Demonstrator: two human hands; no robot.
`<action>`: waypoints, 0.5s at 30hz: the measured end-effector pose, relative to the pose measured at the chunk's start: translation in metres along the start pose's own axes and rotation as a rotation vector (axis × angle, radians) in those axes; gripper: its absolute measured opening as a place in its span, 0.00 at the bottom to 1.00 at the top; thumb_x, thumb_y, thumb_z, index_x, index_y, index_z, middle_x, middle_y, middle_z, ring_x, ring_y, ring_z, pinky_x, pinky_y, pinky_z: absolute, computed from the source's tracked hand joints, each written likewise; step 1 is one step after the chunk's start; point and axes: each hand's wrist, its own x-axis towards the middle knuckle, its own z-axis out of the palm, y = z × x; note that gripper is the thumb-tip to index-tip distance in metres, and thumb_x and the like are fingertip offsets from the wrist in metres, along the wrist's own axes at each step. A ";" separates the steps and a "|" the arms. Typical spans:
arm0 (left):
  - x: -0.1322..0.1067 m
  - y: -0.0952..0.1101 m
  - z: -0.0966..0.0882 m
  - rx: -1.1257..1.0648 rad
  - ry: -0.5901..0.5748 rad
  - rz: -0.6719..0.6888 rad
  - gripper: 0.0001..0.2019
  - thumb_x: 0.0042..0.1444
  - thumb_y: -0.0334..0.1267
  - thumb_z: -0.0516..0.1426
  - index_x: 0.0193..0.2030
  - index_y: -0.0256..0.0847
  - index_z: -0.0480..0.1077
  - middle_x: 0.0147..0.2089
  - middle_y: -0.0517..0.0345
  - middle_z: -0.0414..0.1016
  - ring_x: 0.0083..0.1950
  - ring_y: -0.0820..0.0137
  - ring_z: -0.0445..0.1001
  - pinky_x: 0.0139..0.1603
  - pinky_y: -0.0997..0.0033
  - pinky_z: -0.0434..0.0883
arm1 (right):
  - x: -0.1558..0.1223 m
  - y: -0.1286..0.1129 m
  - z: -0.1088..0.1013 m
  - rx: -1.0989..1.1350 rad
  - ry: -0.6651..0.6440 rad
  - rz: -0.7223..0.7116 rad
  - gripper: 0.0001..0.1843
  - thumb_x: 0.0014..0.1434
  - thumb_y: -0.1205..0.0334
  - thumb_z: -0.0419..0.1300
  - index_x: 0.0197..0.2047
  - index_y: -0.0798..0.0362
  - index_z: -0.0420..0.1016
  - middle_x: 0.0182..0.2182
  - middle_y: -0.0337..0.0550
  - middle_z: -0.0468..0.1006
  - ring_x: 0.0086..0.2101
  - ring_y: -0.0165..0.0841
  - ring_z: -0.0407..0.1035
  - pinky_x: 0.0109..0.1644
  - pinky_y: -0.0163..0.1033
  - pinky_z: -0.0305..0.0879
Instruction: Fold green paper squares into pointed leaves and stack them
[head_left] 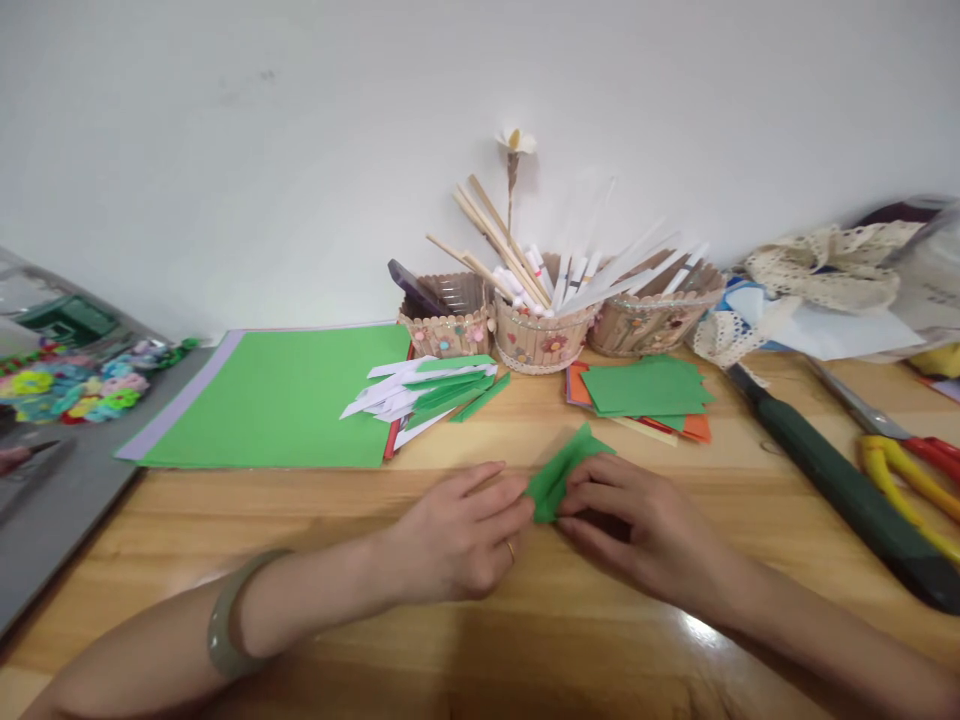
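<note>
A small piece of green paper (556,474), creased and standing partly upright, is held just above the wooden table in front of me. My left hand (471,530) has its fingers closed at the paper's left lower edge; their tips are partly hidden. My right hand (637,515) pinches the paper's right side between thumb and fingers. Beyond the right hand lies a stack of green and orange paper pieces (649,386). White and green paper strips (424,388) are heaped behind the left hand, over the edge of the large green sheets (277,395).
Three wooden-stick baskets (544,340) with sticks and pens stand along the wall. At right lie a long dark green-handled tool (840,480), yellow-handled scissors (892,475) and lace ribbon (821,265). A grey board (67,500) with colourful fuzzy pieces (82,385) is at left.
</note>
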 end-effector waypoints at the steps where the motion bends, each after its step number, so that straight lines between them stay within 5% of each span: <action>1: 0.000 0.000 0.001 -0.007 -0.012 -0.003 0.13 0.60 0.26 0.52 0.26 0.36 0.72 0.37 0.56 0.78 0.43 0.67 0.73 0.51 0.63 0.70 | 0.000 -0.001 0.000 0.010 0.001 0.026 0.07 0.58 0.68 0.54 0.33 0.52 0.72 0.31 0.43 0.72 0.33 0.31 0.67 0.35 0.36 0.64; 15: -0.002 0.004 0.002 -0.105 -0.144 -0.079 0.13 0.62 0.26 0.47 0.31 0.34 0.71 0.34 0.53 0.75 0.35 0.69 0.73 0.32 0.71 0.72 | 0.005 -0.009 0.005 -0.076 0.010 0.113 0.09 0.57 0.68 0.51 0.27 0.52 0.66 0.25 0.41 0.68 0.28 0.33 0.63 0.31 0.37 0.61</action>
